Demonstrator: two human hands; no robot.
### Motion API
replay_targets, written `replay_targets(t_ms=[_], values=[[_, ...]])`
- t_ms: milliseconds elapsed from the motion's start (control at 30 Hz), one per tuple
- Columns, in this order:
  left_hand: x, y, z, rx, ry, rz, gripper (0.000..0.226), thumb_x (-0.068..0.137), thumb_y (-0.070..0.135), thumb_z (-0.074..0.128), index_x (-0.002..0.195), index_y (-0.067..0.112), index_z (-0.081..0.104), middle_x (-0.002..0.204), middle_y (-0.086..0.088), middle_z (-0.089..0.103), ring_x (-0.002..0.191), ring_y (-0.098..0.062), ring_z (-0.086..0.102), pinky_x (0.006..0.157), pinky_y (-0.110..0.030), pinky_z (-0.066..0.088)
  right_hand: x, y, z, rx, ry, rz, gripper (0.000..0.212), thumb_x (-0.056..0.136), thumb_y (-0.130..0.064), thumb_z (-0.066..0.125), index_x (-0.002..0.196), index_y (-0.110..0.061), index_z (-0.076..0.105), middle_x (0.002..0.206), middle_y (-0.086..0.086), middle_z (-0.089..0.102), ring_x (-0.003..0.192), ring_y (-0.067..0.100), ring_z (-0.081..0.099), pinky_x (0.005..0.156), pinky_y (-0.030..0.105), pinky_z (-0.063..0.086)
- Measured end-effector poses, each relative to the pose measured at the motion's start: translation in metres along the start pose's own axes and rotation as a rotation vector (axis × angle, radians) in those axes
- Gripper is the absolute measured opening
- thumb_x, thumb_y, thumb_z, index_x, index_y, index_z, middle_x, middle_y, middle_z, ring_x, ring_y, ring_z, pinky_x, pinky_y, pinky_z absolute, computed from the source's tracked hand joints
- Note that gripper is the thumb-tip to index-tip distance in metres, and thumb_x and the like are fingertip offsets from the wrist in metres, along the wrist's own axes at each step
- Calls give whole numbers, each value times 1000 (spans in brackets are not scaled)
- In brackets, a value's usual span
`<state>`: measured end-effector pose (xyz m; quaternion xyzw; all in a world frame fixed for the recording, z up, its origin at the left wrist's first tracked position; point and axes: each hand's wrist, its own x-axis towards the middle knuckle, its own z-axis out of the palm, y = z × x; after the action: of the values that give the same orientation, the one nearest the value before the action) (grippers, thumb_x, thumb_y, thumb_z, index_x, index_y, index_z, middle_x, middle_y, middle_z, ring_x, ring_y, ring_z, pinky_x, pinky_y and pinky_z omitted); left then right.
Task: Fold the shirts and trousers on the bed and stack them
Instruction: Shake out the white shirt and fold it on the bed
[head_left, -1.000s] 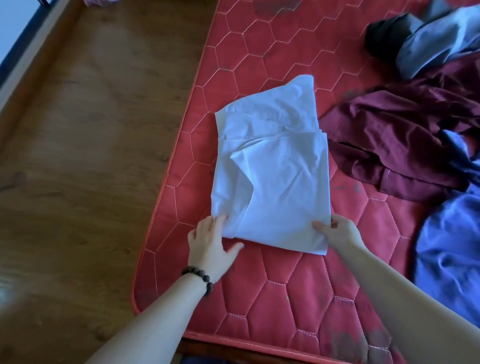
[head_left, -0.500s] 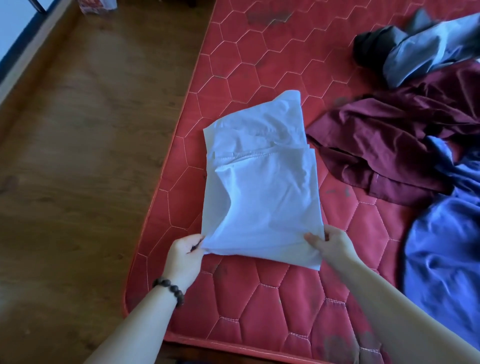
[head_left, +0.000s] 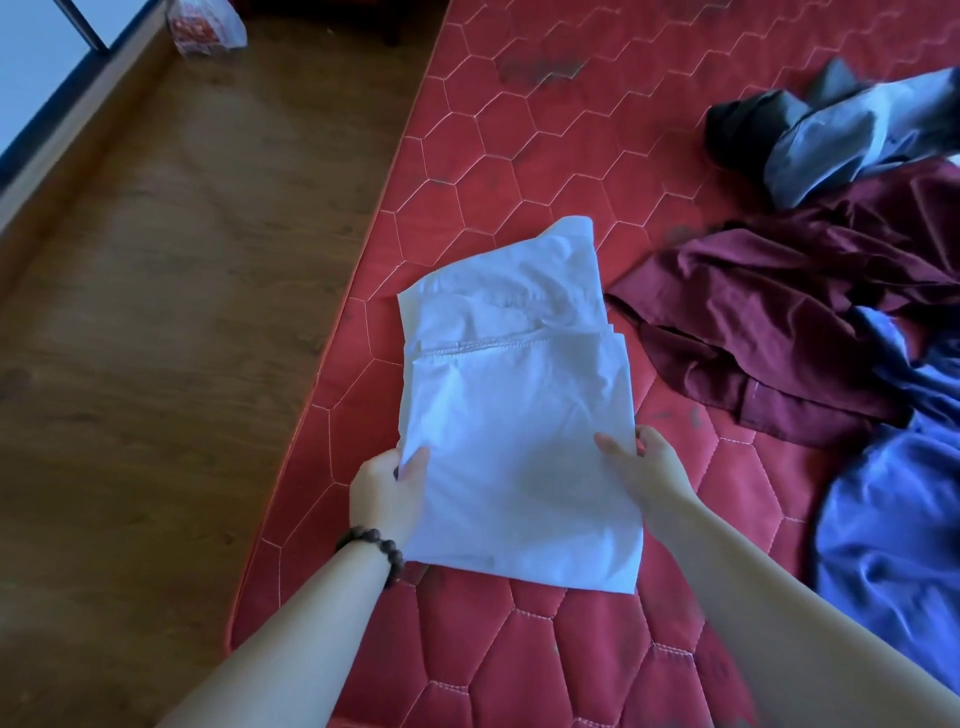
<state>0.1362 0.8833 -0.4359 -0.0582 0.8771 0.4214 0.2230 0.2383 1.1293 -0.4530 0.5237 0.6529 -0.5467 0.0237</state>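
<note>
Left hand (head_left: 387, 491) pinching the left edge of the folded white garment (head_left: 514, 415), thumb lying on top of the cloth, fingers hidden under it. Right hand (head_left: 641, 467) gripping the right edge in the same way, thumb on top, other fingers curling behind the fabric. Wearing a dark bead bracelet (head_left: 382, 551) on the left wrist. White garment lying near the left edge of the red quilted mattress (head_left: 519, 130), its near part lifting between both hands, its far part resting on the mattress. Lying to its right, just beside it: a crumpled maroon garment (head_left: 769, 322). Spreading further right: a blue garment (head_left: 893, 530). Resting at the far right: a grey garment (head_left: 841, 135). Showing at the left: wooden floor (head_left: 182, 312), with a plastic bag (head_left: 205, 26) standing on it far away.
</note>
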Motion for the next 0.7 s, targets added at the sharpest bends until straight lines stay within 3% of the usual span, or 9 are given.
replay_targets(t_ms=[67, 167, 233, 300, 400, 500, 600, 700], values=[[0, -4, -7, -98, -46, -69, 48, 89, 25, 62, 57, 11, 30, 55, -2, 28, 53, -17, 27, 52, -29, 21, 5, -3, -1, -47, 3, -9, 7, 85, -23, 65, 87, -22, 59, 89, 3, 70, 78, 25, 69, 73, 41, 59], [5, 1, -17, -235, -205, -11, 29, 88, 20, 66, 71, -1, 54, 61, -14, 50, 56, -19, 47, 54, -30, 37, 14, -9, -3, -20, 8, -53, 9, 86, -12, 63, 87, -21, 61, 86, 4, 71, 72, 23, 69, 66, 35, 58], [21, 9, -17, -265, -229, 27, 16, 87, 18, 67, 82, 3, 64, 74, -24, 60, 63, -23, 55, 60, -34, 43, 24, -17, -2, 27, -4, -60, 7, 87, -14, 65, 92, -17, 63, 87, 4, 72, 74, 24, 69, 69, 37, 57], [39, 17, -13, -192, -202, 40, 22, 85, 15, 68, 83, -6, 61, 70, -27, 55, 62, -22, 50, 60, -32, 39, 35, -27, 1, 58, -22, -47, 8, 87, -18, 67, 93, -15, 62, 90, 6, 72, 77, 26, 69, 73, 41, 58], [56, 22, -15, -109, -181, 34, 39, 84, 17, 71, 67, -11, 48, 61, -10, 43, 58, -18, 38, 57, -30, 28, 45, -41, 5, -33, -24, -96, 4, 87, -11, 64, 89, -14, 61, 89, 12, 70, 72, 25, 65, 70, 41, 56], [61, 26, -26, -200, -186, 45, 40, 83, 23, 72, 75, -12, 56, 65, -15, 53, 61, -21, 45, 59, -33, 34, 46, -59, 4, -30, 1, -209, 7, 87, -9, 61, 88, -16, 63, 90, 15, 70, 70, 24, 63, 71, 45, 56], [68, 46, -37, -355, -167, 96, 24, 80, 27, 74, 79, 3, 70, 80, -28, 65, 65, -24, 56, 61, -36, 43, 51, -94, -4, 47, -14, -340, 13, 85, -14, 61, 89, -25, 65, 87, 10, 71, 71, 22, 63, 67, 40, 56], [90, 68, -35, -458, -105, 139, 10, 77, 27, 74, 80, 18, 75, 82, -17, 72, 70, -24, 65, 64, -38, 52, 74, -130, -7, 55, 15, -419, 9, 81, -24, 61, 90, -20, 61, 82, 13, 66, 70, 22, 59, 66, 39, 52]])
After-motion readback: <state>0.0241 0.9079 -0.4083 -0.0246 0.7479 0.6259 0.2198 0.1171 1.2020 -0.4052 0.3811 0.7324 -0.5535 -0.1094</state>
